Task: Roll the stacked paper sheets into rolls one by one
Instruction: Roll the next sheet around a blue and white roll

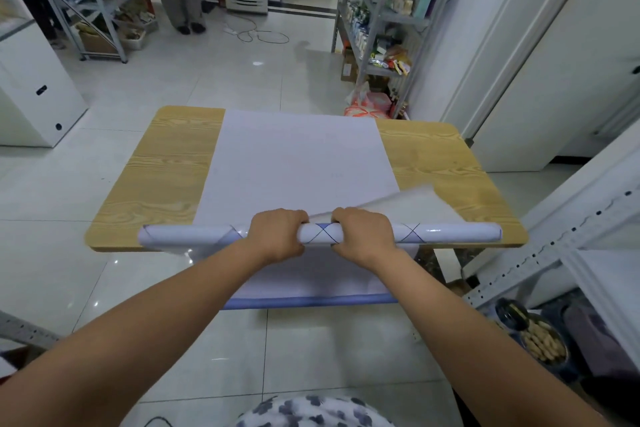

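At near edge of bench point(166, 166), gripping paper roll point(320, 233) mid-length with left hand point(277, 234) and right hand point(363, 236), both wrapping round it. Likely handling light, glossy, slippery, easily creased; taking hold nearer ends probably steadier. Sitting over stacked sheets point(298, 163).

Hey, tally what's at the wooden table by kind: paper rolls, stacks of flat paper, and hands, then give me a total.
paper roll: 1
stack of flat paper: 1
hands: 2, the left hand and the right hand, both gripping the roll
Total: 4
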